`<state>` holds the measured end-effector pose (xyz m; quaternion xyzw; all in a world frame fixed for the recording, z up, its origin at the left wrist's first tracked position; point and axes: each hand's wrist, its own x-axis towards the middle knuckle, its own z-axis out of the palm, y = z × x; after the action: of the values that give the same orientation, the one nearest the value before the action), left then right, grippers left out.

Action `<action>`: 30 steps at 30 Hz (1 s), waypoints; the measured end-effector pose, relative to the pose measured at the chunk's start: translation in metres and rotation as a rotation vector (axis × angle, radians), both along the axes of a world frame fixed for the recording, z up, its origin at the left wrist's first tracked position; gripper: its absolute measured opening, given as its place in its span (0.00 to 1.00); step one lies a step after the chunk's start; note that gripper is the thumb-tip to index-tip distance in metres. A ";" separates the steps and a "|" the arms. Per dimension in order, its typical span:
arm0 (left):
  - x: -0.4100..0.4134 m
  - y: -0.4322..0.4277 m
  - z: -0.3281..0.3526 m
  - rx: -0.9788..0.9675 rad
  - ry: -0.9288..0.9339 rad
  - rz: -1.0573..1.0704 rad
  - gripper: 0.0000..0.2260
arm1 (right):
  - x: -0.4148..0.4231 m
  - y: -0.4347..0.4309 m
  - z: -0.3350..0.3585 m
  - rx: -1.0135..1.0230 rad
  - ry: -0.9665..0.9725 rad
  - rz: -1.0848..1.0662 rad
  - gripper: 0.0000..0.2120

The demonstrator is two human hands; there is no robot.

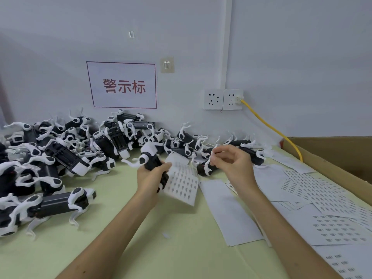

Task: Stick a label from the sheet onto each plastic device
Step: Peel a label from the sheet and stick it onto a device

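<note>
My left hand (150,178) grips a black-and-white plastic device (150,158), shaped like a small robot dog, held upright above the table. The same hand also holds a curled white label sheet (184,183) with rows of small dark labels. My right hand (229,161) is raised just right of the sheet, thumb and forefinger pinched on a small white label (213,152). Another device (204,170) lies on the table just behind that hand.
A big pile of the same devices (66,156) covers the left and back of the green table (161,248). More label sheets (332,208) and blank backing paper (231,212) lie at the right. A cardboard box (342,156) and a yellow cable (271,127) sit far right.
</note>
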<state>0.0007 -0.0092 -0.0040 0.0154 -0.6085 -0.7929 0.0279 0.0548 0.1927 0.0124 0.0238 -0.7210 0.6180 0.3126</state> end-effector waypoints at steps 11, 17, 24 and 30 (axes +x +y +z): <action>0.010 -0.008 0.023 -0.164 0.336 -0.350 0.12 | 0.004 -0.014 0.000 0.239 0.004 0.172 0.27; 0.015 -0.001 0.016 -0.210 0.356 -0.479 0.10 | 0.005 -0.016 -0.001 0.304 0.004 0.159 0.28; 0.018 0.001 0.016 -0.188 0.313 -0.517 0.10 | 0.003 -0.016 -0.007 0.421 0.022 0.070 0.28; 0.020 0.005 0.013 -0.095 0.281 -0.554 0.08 | 0.000 -0.017 -0.007 0.397 -0.080 0.032 0.27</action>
<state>0.0210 -0.0038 0.0088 -0.2621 -0.6162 -0.7353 -0.1047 0.0544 0.1759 0.0051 0.0718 -0.8399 0.4691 0.2633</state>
